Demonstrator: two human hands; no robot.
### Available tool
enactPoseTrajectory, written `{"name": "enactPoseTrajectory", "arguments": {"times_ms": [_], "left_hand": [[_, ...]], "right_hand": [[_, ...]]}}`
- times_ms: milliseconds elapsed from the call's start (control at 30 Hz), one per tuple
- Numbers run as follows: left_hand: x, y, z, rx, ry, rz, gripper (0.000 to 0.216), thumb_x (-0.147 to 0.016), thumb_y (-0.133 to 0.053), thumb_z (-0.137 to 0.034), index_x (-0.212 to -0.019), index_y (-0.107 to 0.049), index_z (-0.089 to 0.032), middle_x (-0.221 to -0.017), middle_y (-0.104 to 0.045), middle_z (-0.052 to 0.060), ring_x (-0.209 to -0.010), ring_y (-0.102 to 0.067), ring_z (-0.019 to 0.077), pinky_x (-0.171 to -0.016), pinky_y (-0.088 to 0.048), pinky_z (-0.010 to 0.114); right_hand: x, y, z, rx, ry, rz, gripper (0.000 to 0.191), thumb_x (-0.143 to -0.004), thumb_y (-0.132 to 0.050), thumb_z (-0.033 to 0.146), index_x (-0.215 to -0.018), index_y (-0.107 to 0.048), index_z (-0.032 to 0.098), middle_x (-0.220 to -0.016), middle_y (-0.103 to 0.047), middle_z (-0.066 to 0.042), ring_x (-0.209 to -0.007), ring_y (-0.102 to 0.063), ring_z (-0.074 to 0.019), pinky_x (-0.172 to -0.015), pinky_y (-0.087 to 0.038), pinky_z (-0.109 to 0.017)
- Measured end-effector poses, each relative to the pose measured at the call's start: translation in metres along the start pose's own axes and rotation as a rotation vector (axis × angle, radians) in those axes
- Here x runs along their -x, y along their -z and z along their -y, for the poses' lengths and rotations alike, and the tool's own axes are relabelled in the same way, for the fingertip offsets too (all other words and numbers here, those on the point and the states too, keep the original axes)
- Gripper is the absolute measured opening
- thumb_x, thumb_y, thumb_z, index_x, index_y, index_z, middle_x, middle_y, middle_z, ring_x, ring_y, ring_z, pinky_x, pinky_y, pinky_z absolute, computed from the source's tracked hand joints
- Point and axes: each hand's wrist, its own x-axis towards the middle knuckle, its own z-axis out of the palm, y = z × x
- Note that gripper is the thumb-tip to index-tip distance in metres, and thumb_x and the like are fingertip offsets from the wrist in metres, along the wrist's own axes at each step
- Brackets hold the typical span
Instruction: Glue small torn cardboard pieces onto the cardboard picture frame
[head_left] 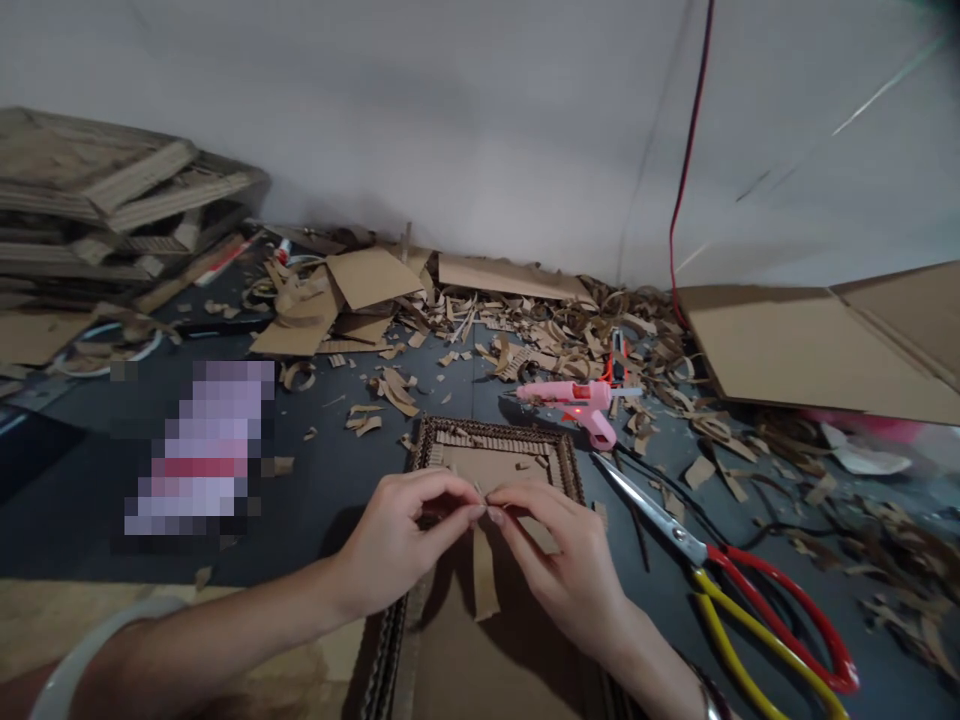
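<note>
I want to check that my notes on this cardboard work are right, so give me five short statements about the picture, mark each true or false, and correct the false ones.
1. The left hand and right hand pinch a cardboard strip between them. True.
2. The pink hot glue gun lies inside the corrugated border. False: it lies outside, near the far right corner.
3. Cardboard scraps lie scattered near the wall. True.
4. Both handles of the scissors are red. False: one is red, the other yellow.
5. Stacked cardboard frames stand at the picture's left. True.
</note>
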Motion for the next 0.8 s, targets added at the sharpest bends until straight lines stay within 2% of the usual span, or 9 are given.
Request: {"name": "enactPoseTrajectory", "arguments": {"times_ms": [200,300,667,800], "left_hand": [[0.0027,-0.0005,0.0026,-0.023,-0.031,0.009,0.011,-0.08,-0.053,-0.017,-0.074,-0.062,-0.015,-0.07,-0.064,0.001,-0.064,-0.059,0.0113,-0.058,-0.044,0.019],[0.0025,-0.0008,0.0038,-0.04,-0.048,-0.008,0.01,-0.08,-0.054,-0.018,-0.075,-0.063,-0.016,-0.071,-0.065,0.001,-0.065,-0.059,0.0118,-0.059,-0.044,0.019],[0.0014,-0.0017,0.0004,0.033,0.039,-0.024,0.009,-0.075,-0.058,-0.02,-0.073,-0.065,-0.015,-0.068,-0.068,0.003,-0.061,-0.062,0.013,-0.056,-0.049,0.018],[0.0,-0.0003,-0.0038,0.059,0.063,-0.01,0.01,-0.074,-0.058,-0.018,-0.076,-0.066,-0.014,-0.07,-0.069,0.005,-0.062,-0.064,0.0141,-0.057,-0.051,0.019]], "right_hand": [[0.0001,0.0011,0.0028,-0.096,-0.134,-0.011,0.009,-0.078,-0.055,0.013,-0.078,-0.064,0.018,-0.074,-0.067,-0.003,-0.068,-0.062,-0.0122,-0.062,-0.049,-0.022],[0.0,-0.0002,0.0026,-0.124,-0.149,-0.037,0.009,-0.076,-0.057,0.013,-0.077,-0.065,0.018,-0.071,-0.068,-0.002,-0.065,-0.063,-0.0119,-0.06,-0.05,-0.021],[-0.0002,-0.0016,0.0014,-0.075,0.019,-0.13,0.011,-0.072,-0.058,0.007,-0.073,-0.064,0.015,-0.071,-0.069,-0.004,-0.065,-0.065,-0.0118,-0.062,-0.052,-0.019],[-0.0024,-0.0004,0.0017,-0.094,0.037,-0.113,0.013,-0.071,-0.056,0.006,-0.071,-0.063,0.017,-0.07,-0.068,-0.004,-0.066,-0.064,-0.0128,-0.061,-0.052,-0.021]]}}
